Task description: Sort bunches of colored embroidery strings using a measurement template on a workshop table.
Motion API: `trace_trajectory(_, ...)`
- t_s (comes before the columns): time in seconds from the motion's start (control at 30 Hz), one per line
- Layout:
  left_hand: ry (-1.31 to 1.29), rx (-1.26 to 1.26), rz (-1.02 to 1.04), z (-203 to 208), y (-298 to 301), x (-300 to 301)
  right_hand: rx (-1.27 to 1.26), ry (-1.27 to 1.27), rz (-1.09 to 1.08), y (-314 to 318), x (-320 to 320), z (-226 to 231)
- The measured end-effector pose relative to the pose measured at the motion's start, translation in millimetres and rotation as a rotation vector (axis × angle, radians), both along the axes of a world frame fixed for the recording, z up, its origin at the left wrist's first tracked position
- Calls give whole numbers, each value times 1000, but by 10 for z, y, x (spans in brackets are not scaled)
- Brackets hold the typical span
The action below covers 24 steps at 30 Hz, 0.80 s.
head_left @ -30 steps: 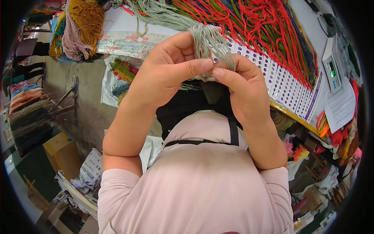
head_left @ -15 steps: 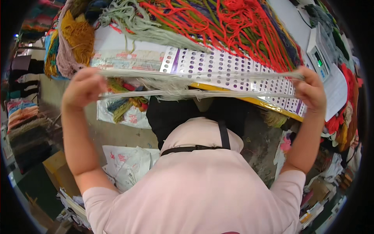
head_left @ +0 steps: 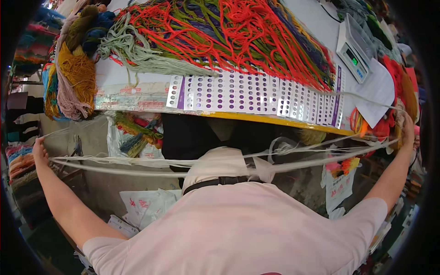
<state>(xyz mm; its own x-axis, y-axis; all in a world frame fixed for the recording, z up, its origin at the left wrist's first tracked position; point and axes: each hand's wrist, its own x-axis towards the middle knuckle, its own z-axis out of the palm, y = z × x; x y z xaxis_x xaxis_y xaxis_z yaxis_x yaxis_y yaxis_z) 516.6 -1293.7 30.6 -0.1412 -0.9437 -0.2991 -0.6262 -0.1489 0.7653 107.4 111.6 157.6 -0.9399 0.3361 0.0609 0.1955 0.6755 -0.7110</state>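
A pale grey-white skein of yarn (head_left: 183,174) spans the space in front of my body in long, slack strands, partly blurred by motion. My left hand (head_left: 40,150), far out at the left, grips one end of it. Out at the right, my right hand (head_left: 405,128) has the other end, close to the table's right corner. One strand also runs over the table top toward my right hand. The finger details are small at both sides of the view.
The white table (head_left: 133,94) ahead bears red, green and blue yarn (head_left: 247,32), pale green yarn (head_left: 133,50), a card with rows of holes (head_left: 238,91), a digital scale (head_left: 355,48) and paper (head_left: 373,96). Mustard yarn (head_left: 77,68) hangs at its left. White bags (head_left: 149,201) lie below.
My hands have moved far apart, outward and lower in the view, and the yarn skein now spreads wider between them. The table has shifted left and down in the view.
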Motion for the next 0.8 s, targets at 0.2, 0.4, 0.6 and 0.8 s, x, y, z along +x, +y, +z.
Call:
trace_trajectory(0.2,579,21,-2,796,95,331,-319,70,-128,-1248,-220,-313)
trace_trajectory(0.4,1408,909,-745,-258,3664,-1379,254,-140,948,-4404,548,-686)
trace_trajectory(0.6,708,651,-1285,-418,5929,-2110,381,-524,1394,-6319,1179,-728)
trace_trajectory(0.8,449,1019,-1370,-414,5987,-2256,65,-520,1363,-5783,941,-724)
